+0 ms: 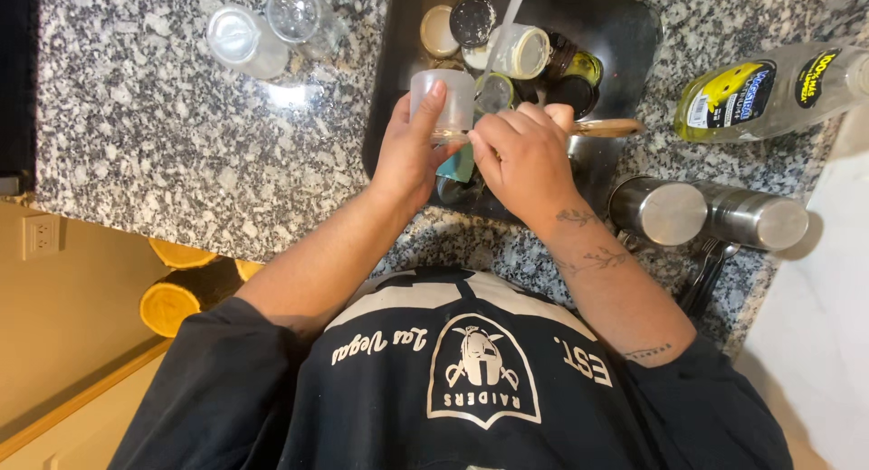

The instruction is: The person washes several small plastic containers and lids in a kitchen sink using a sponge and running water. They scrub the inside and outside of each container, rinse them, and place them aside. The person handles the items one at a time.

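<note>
My left hand (407,153) grips a clear plastic cup (444,99) over the black sink (625,36), thumb along its side. My right hand (525,158) is beside it, with curled fingers against the cup's lower rim. A teal object (458,167) shows just under the two hands; whether the right hand holds it is hidden. A thin stream of water (510,13) falls into the sink next to the cup. Jars, lids and a white cup (520,51) lie in the sink beyond my hands.
Two clear glasses (262,27) stand upside down on the speckled granite counter (181,144) at left. A dish soap bottle (769,90) lies at right, above two steel tumblers (706,212) and dark cutlery (706,271). A wooden handle (608,126) sticks out of the sink.
</note>
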